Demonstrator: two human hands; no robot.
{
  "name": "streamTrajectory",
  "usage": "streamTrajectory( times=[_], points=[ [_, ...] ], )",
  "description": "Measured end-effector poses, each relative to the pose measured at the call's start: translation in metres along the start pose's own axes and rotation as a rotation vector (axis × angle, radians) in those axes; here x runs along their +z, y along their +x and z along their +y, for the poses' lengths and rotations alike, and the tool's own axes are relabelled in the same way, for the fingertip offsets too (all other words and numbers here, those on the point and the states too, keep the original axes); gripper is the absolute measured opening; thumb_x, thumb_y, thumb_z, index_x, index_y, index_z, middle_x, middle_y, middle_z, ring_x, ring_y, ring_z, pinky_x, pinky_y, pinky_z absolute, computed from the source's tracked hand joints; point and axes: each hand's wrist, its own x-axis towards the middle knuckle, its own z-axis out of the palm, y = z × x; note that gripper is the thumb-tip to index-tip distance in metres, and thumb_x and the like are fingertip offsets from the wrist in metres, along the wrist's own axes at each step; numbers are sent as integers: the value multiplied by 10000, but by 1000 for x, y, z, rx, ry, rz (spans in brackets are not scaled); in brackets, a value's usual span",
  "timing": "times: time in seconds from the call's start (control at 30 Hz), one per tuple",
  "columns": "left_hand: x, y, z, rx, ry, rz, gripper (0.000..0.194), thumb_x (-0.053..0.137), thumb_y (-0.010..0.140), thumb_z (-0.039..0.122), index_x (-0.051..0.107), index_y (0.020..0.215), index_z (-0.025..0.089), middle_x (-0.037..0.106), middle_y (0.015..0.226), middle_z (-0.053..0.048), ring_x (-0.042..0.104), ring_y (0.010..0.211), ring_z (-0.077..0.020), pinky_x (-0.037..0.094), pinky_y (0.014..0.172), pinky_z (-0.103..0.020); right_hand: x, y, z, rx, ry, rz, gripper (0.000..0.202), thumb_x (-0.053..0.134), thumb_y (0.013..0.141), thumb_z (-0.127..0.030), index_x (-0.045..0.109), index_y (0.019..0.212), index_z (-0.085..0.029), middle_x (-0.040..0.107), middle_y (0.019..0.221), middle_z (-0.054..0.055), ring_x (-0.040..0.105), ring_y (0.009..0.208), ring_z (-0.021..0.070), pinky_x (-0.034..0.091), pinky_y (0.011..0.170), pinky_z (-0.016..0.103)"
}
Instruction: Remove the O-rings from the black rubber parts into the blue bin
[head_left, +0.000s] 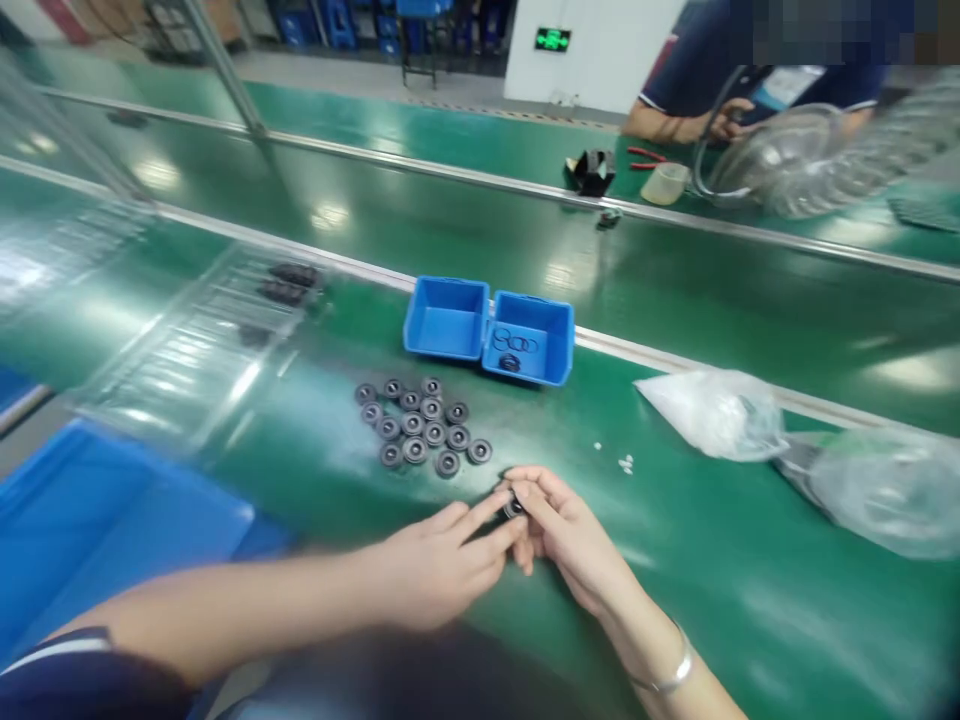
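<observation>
Between my fingers is a small round black part with a hole at its centre, partly covered by both hands. My left hand reaches in from the left, its fingertips pressed on the part. From the other side my right hand pinches it between thumb and fingers. Just beyond the hands lies a loose group of several similar round black parts on the green tabletop. Behind them, the right-hand blue bin holds several thin black rings. Beside it stands another blue bin.
A clear ribbed tray with dark parts lies left. Plastic bags and small white bits lie right. A big blue crate stands lower left. Across the line, a person sits near a clear hose and red-handled pliers.
</observation>
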Motion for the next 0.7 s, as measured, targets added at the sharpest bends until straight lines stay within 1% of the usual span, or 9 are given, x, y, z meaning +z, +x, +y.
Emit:
streamTrajectory(
  times=[0.13,0.23,0.3,0.37,0.4,0.47,0.5,0.6,0.7],
  points=[
    [-5,-1,0,-17,30,45,403,458,917,305,648,1227,131,420,1530,-120,290,1435,-401,421,911,-400,4,2,0,3,-34,23,435,697,834,-540,526,1072,-219,552,564,-70,506,380,88,437,370,181],
    [-12,-7,-1,-29,67,154,376,432,949,306,658,1204,148,472,1500,-96,351,1418,-315,429,925,-363,8,5,3,-16,-66,72,485,712,797,-584,542,1079,-227,557,569,-54,510,388,106,388,338,179],
    [-19,-18,-12,-78,91,264,350,436,954,294,651,1198,164,536,1447,-85,400,1389,-253,423,954,-344,10,7,4,-30,-77,120,534,709,774,-622,555,1098,-226,568,575,-35,529,402,127,353,319,178],
    [-31,-36,-38,-247,116,374,325,452,940,257,642,1190,174,608,1366,-89,455,1345,-221,411,991,-345,12,10,4,-63,-106,155,587,673,785,-656,552,1159,-220,583,564,-13,541,411,141,329,321,172],
    [-38,-49,-56,-399,130,434,319,459,929,227,638,1188,176,638,1318,-99,493,1310,-211,405,1007,-347,12,11,3,-87,-134,167,618,648,798,-670,539,1202,-215,590,550,-4,535,404,141,318,324,169],
    [-55,-83,-100,-837,160,414,308,474,915,220,634,1177,198,630,1319,-90,521,1279,-207,400,1040,-345,13,11,3,-131,-209,195,681,600,814,-702,504,1271,-206,588,509,0,484,358,124,295,329,167],
    [-63,-101,-123,-957,173,415,322,479,908,219,623,1190,156,625,1305,-131,533,1260,-241,404,1041,-377,12,10,3,-149,-240,215,702,587,813,-715,494,1283,-202,589,503,-1,450,332,111,282,328,168],
    [-77,-154,-184,-1137,138,380,316,515,872,218,630,1109,44,647,1194,-200,595,1140,-297,436,998,-416,9,4,6,-208,-289,273,675,569,825,-711,510,1249,-189,597,535,-7,403,311,84,277,336,180],
    [-70,-185,-223,-1173,2,281,260,557,860,281,666,927,55,705,928,-80,653,913,-225,480,895,-327,7,-4,13,-283,-329,275,613,569,850,-664,511,1219,-179,602,605,-10,455,360,94,342,374,208]
  ],
)
